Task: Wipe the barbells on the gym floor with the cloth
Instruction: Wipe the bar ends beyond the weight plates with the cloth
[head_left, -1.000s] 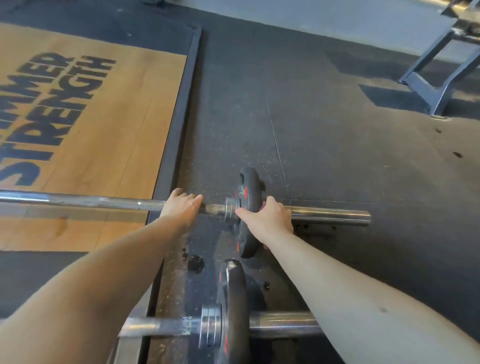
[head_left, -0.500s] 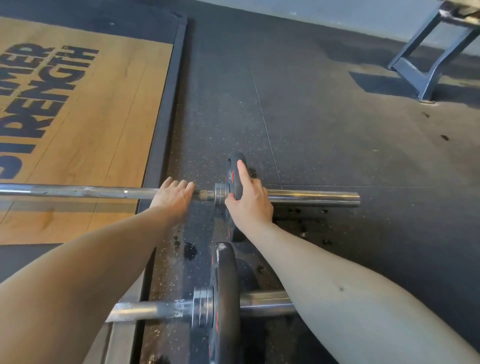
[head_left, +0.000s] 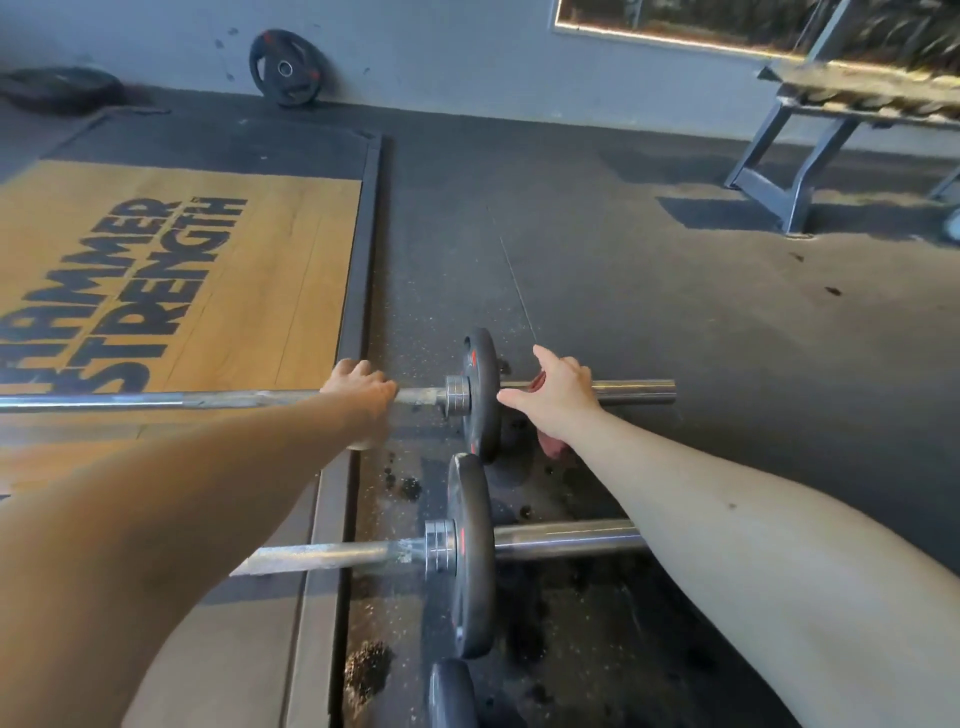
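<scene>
On the dark rubber gym floor (head_left: 623, 260), our left grip (head_left: 363, 389) still curls round the long steel barbell (head_left: 156, 400). Our right grip (head_left: 561, 400) has left the black weight plate (head_left: 480, 395), fingers now spread over the chrome end sleeve (head_left: 634, 391), reddish cloth (head_left: 550, 447) beneath it.

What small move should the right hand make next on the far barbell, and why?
Probably slide the right hand outward along the sleeve toward its end. The left hand grips the far barbell beside the collar, and something reddish, maybe the cloth, shows under the right hand.
</scene>
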